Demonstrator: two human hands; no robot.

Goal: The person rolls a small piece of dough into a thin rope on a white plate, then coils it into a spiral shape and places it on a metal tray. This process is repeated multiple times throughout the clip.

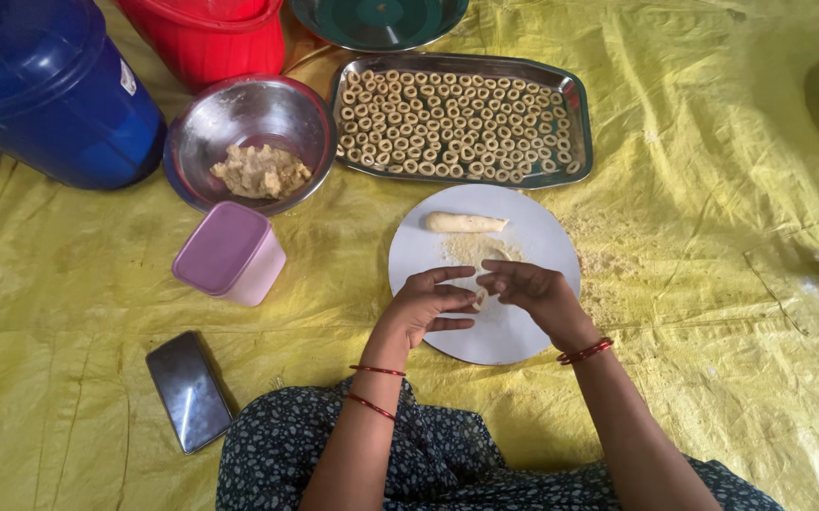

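Right now both hands meet over the white plate [514, 336]: left hand [424, 305] and right hand [533, 289] pinch a small dough bit [479, 297] between fingertips. Dough roll [464, 223] lies at the plate's far edge; tray of rings [462, 118] beyond, steel bowl [250, 123] far left.

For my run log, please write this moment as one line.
left hand: pinching dough piece | right hand: pinching same piece | under: white plate | plate also holds: dough roll

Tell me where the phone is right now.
In the head view, the phone lies on the yellow sheet at lower left, beside the person's left arm and below the pink box.
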